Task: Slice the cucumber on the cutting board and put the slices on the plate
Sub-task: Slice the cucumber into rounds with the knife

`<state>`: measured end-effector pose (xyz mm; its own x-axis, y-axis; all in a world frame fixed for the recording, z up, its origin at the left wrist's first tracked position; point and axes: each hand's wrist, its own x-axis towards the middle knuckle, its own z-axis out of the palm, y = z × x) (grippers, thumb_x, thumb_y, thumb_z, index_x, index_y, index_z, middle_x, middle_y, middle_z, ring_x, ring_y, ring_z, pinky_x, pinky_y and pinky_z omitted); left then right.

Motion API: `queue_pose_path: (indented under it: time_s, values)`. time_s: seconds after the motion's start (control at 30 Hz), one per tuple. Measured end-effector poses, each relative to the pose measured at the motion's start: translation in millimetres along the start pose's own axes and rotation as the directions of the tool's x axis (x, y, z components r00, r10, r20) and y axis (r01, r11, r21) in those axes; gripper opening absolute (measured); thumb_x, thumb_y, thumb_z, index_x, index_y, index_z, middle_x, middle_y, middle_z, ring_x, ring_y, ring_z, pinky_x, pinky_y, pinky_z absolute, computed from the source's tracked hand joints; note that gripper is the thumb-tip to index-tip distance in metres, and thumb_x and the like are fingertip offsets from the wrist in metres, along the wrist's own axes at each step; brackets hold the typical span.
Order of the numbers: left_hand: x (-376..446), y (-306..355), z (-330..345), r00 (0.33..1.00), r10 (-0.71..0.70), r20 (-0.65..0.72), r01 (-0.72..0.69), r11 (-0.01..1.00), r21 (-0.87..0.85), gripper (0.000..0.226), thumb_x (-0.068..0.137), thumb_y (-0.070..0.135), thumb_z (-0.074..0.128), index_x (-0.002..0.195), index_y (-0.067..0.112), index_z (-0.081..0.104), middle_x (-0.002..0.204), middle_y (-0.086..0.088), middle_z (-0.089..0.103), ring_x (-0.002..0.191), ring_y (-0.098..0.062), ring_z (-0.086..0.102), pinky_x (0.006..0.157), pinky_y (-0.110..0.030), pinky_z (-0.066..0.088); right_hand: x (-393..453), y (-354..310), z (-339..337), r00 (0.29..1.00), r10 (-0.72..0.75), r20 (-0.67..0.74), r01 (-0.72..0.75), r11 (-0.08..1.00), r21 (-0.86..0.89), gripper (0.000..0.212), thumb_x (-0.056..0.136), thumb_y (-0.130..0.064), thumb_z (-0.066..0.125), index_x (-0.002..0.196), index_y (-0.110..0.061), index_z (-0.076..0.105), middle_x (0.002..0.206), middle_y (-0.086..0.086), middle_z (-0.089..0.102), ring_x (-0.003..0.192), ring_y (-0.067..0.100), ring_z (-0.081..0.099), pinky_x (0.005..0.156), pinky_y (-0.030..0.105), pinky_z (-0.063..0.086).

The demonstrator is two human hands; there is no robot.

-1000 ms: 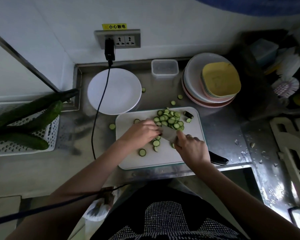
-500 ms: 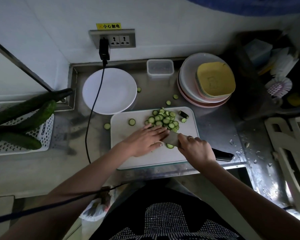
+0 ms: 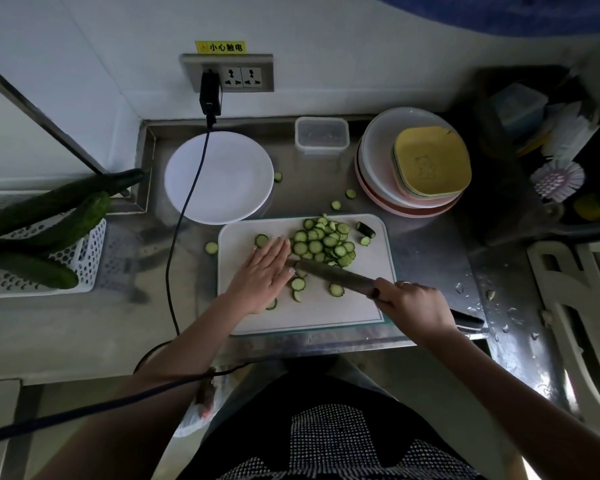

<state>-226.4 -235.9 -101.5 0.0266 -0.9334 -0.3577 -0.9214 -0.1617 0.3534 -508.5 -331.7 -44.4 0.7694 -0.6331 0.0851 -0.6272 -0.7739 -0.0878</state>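
Observation:
A white cutting board (image 3: pixel 326 317) lies in front of me with a pile of cucumber slices (image 3: pixel 326 242) at its far edge and a few loose ones near the middle. My left hand (image 3: pixel 264 275) lies flat on the board with straight fingers, touching the knife blade's tip and the slices. My right hand (image 3: pixel 409 304) grips the handle of a knife (image 3: pixel 329 271), whose blade lies low across the board pointing left. A cucumber end piece (image 3: pixel 365 229) sits at the board's far right corner. The white plate (image 3: pixel 219 177) stands empty behind the board.
A black cable (image 3: pixel 184 209) runs from the wall socket across the plate's left side. Whole cucumbers (image 3: pixel 42 216) lie on a white basket at left. A clear tub (image 3: pixel 321 135) and stacked dishes (image 3: pixel 413 164) stand behind. Stray slices (image 3: pixel 211 247) lie on the steel counter.
The knife blade has swung lower and flatter across the board. My left hand has spread flat and shifted toward the pile. A few slices near the middle are uncovered.

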Motion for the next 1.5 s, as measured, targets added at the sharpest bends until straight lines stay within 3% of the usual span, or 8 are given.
queue_pose_path:
  time_s: [0.1, 0.23, 0.4, 0.5, 0.87, 1.2, 1.37, 1.5]
  values:
    - [-7.5, -4.0, 3.6, 0.982, -0.081, -0.172, 0.048, 0.981, -0.187, 0.079, 0.087, 0.061, -0.002, 0.150, 0.014, 0.003, 0.158, 0.001, -0.003, 0.144, -0.011, -0.009, 0.119, -0.031, -0.001, 3.3, -1.8, -6.7, 0.953, 0.249, 0.172, -0.291, 0.913, 0.286, 0.012, 0.091, -0.031, 0.061, 0.083, -0.022, 0.057, 0.055, 0.000, 0.058, 0.045, 0.023, 0.055, 0.042, 0.029, 0.042]
    - [-15.7, 11.8, -0.5, 0.920, -0.183, -0.347, 0.003, 0.889, -0.459, 0.057, 0.094, 0.027, 0.054, 0.145, 0.009, 0.034, 0.150, -0.005, 0.035, 0.140, -0.016, 0.028, 0.113, -0.032, 0.028, 20.6, -18.4, -13.8, 0.743, 0.428, 0.514, -0.634, 0.206, 0.745, 0.020, 0.097, -0.024, 0.050, 0.080, -0.020, 0.058, 0.054, 0.009, 0.053, 0.041, 0.021, 0.045, 0.039, 0.028, 0.039]
    - [3.8, 65.7, -47.2, 0.946, -0.183, 0.267, 0.202, -0.309, -0.929, 0.049, 0.093, 0.040, 0.050, 0.134, 0.014, 0.043, 0.138, -0.004, 0.049, 0.119, -0.017, 0.051, 0.099, -0.027, 0.041, 34.0, -33.3, -13.5, 0.702, 0.258, 0.664, -0.651, -0.148, 0.745, 0.030, 0.098, -0.031, 0.049, 0.073, -0.014, 0.050, 0.059, 0.015, 0.045, 0.042, 0.019, 0.037, 0.042, 0.026, 0.036]
    - [14.5, 72.7, -55.0, 0.948, -0.113, 0.297, 0.203, -0.505, -0.839, 0.044, 0.093, 0.051, 0.042, 0.119, 0.017, 0.053, 0.119, -0.005, 0.061, 0.112, -0.021, 0.056, 0.099, -0.039, 0.045, 34.9, -40.5, -10.5, 0.708, 0.197, 0.678, -0.667, -0.128, 0.734, 0.028, 0.098, -0.032, 0.050, 0.079, -0.011, 0.047, 0.057, 0.015, 0.044, 0.040, 0.019, 0.036, 0.043, 0.026, 0.033]
    - [25.0, 50.1, -40.1, 0.915, -0.340, 0.217, 0.121, -0.282, -0.952, 0.012, 0.094, 0.006, 0.054, 0.101, 0.008, 0.064, 0.092, -0.006, 0.069, 0.079, -0.013, 0.070, 0.066, -0.028, 0.058, 21.5, -33.5, -20.3, 0.694, 0.320, 0.645, -0.685, 0.019, 0.728, 0.026, 0.099, -0.028, 0.049, 0.084, -0.007, 0.055, 0.055, 0.013, 0.047, 0.039, 0.020, 0.039, 0.041, 0.027, 0.036]
    - [3.2, 28.0, -8.0, 0.993, -0.036, -0.111, 0.003, 0.958, -0.286, 0.096, 0.084, 0.052, 0.060, 0.151, 0.026, -0.004, 0.158, 0.002, -0.008, 0.145, -0.016, -0.011, 0.118, -0.042, -0.002, 8.6, -9.7, 5.7, 0.762, 0.599, 0.246, -0.645, 0.736, 0.205, 0.016, 0.101, -0.028, 0.035, 0.101, -0.017, 0.046, 0.075, 0.013, 0.065, 0.061, 0.032, 0.056, 0.056, 0.036, 0.047]
    - [-24.0, 9.8, 26.2, 0.998, 0.020, -0.062, -0.011, 0.990, 0.138, 0.121, 0.068, 0.073, 0.059, 0.146, 0.030, -0.022, 0.154, -0.007, -0.027, 0.141, -0.029, -0.025, 0.109, -0.054, -0.012, 21.8, -17.3, 18.5, 0.807, 0.565, 0.173, -0.590, 0.785, 0.189, 0.037, 0.101, -0.023, 0.037, 0.136, -0.023, 0.048, 0.086, 0.018, 0.067, 0.070, 0.032, 0.062, 0.059, 0.034, 0.044]
    - [-47.0, -3.7, 35.8, 0.962, -0.116, -0.248, 0.120, 0.993, 0.002, 0.104, 0.063, 0.069, 0.057, 0.145, 0.012, 0.029, 0.138, -0.017, 0.039, 0.122, -0.037, 0.040, 0.098, -0.047, 0.040, 33.1, -28.1, 26.0, 0.857, 0.475, 0.202, -0.504, 0.854, 0.131, 0.041, 0.101, -0.022, 0.039, 0.142, -0.024, 0.043, 0.086, 0.016, 0.063, 0.069, 0.031, 0.062, 0.057, 0.033, 0.043]
